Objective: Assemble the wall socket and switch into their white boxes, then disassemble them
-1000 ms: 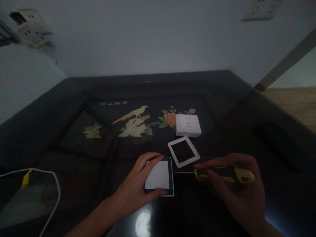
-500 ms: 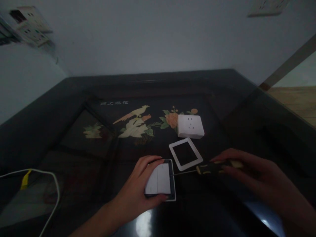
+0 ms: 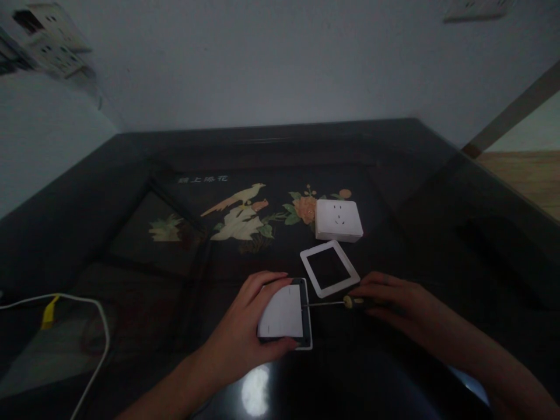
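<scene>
My left hand (image 3: 249, 326) grips a white wall switch (image 3: 282, 313) with a dark inner frame, its thumb and fingers around the near and far edges. My right hand (image 3: 394, 303) is closed on the handle of a screwdriver (image 3: 326, 303). The metal shaft points left, and its tip meets the dark right-hand border of the switch. Just beyond lies a loose white square cover frame (image 3: 310, 270), tilted on the table. Behind that frame sits a white socket (image 3: 339, 219) with its slotted face up. Most of the screwdriver handle is hidden by my right fingers.
The dark glossy table (image 3: 166, 151) has a bird-and-flower picture (image 3: 236, 224). A white cable (image 3: 102, 321) with a yellow tag (image 3: 49, 313) runs along the left. Wall sockets (image 3: 59, 55) are at the upper left, and another wall socket (image 3: 476, 9) is at the upper right.
My right hand has slid left and forward along the screwdriver, covering more of its handle. The screwdriver tip stays at the switch's right border, and my left hand keeps its grip.
</scene>
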Available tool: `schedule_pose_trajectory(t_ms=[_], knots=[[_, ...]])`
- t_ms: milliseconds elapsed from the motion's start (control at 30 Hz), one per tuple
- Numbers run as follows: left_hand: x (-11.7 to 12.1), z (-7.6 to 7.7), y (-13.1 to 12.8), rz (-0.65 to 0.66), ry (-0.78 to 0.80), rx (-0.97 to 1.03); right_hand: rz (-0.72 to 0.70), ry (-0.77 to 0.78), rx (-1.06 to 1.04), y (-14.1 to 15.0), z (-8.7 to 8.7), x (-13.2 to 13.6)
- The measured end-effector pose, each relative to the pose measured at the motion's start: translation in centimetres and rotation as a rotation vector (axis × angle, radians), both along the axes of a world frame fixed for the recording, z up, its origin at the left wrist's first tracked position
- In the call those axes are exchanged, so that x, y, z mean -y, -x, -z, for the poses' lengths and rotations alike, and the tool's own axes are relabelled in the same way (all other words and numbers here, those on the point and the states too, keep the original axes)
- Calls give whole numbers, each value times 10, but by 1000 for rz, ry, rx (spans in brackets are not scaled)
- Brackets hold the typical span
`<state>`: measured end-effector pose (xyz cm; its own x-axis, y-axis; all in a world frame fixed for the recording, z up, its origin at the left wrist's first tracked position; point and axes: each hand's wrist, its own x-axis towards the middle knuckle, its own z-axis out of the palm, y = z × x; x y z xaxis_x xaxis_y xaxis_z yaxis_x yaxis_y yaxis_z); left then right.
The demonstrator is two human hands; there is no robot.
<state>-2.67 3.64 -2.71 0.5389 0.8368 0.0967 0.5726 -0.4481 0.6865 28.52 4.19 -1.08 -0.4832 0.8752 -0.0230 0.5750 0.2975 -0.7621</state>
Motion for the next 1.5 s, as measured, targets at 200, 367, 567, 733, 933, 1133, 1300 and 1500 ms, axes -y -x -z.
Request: schedule_pose_trajectory(t_ms=[200, 367, 567, 733, 933, 1133, 1300, 1500], knots=[[1, 1, -1, 12, -21, 4, -12, 189, 72, -4, 8, -1], [1, 1, 1, 29, -36, -2, -100, 334, 47, 5, -4, 5], [1, 7, 1, 46, -35, 79, 11, 219, 134, 1, -13, 5], [4, 1, 2, 30, 9, 95, 48, 99, 140, -2, -14, 6], [-12, -18, 4, -161, -9, 198, 85, 120, 252, -12, -13, 11], [-69, -15, -9, -175, -32, -131, 80, 90, 235, -6, -21, 11], [-101, 5, -24, -165, -27, -189, 84, 58, 118, -2, -23, 12], [-100, -6, -13, -153, -33, -86, 246, -48, -34, 7, -28, 15]])
